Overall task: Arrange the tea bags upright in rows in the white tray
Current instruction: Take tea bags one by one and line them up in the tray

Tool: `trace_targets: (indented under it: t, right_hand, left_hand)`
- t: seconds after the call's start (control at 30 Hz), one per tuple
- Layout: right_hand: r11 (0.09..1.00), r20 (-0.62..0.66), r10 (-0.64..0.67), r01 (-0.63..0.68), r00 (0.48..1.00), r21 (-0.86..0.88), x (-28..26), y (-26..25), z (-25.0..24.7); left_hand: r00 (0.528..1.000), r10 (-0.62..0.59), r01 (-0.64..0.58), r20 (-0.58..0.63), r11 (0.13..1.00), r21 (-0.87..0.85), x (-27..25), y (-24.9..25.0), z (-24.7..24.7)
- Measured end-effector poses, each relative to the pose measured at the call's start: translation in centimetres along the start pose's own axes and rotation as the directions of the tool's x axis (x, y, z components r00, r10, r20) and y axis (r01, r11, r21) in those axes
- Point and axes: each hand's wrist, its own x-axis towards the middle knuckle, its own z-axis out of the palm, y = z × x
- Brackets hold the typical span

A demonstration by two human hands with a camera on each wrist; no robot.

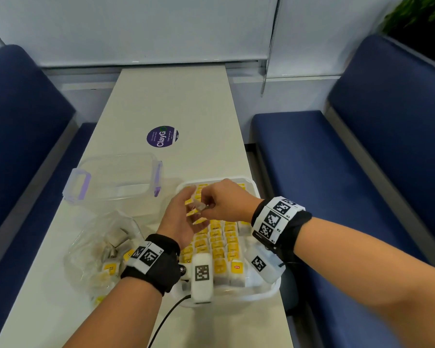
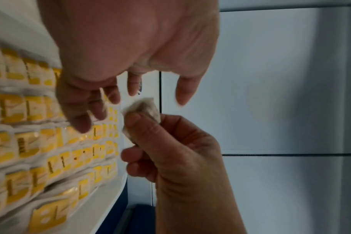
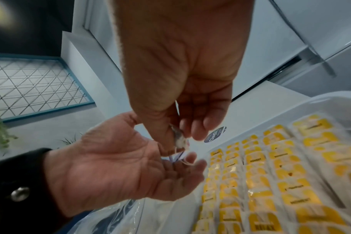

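Wrist bands at 6 o'clock. Right hand pinching tea bag above tray; left hand released, palm up beneath. Untangle string first, lower upright into 12 o'clock gap.

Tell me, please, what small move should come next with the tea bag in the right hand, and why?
Probably lower it into a gap in the white tray: the right hand pinches a tea bag above the filled rows, while the left hand lies open beneath.
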Motion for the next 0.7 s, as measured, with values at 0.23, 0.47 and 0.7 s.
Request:
trace_targets:
  t: [0.23,0.47,0.7]
  right_hand:
    - [0.996,0.013,0.04,-0.038,0.999,-0.086,-0.1,-0.3,0.7]
    - [0.934,-0.15,0.223,-0.167,0.963,0.316,0.0,0.6,-0.5]
    - [0.905,-0.1,0.268,-0.215,0.958,0.368,0.3,0.5,-0.4]
  left_hand:
    - [0.997,0.049,-0.058,0.053,0.978,0.202,0.0,-0.3,-0.8]
    - [0.985,0.074,-0.11,0.154,0.966,0.235,0.1,-0.2,-1.8]
    - [0.958,0.171,-0.247,0.228,0.897,0.365,0.9,0.3,-2.0]
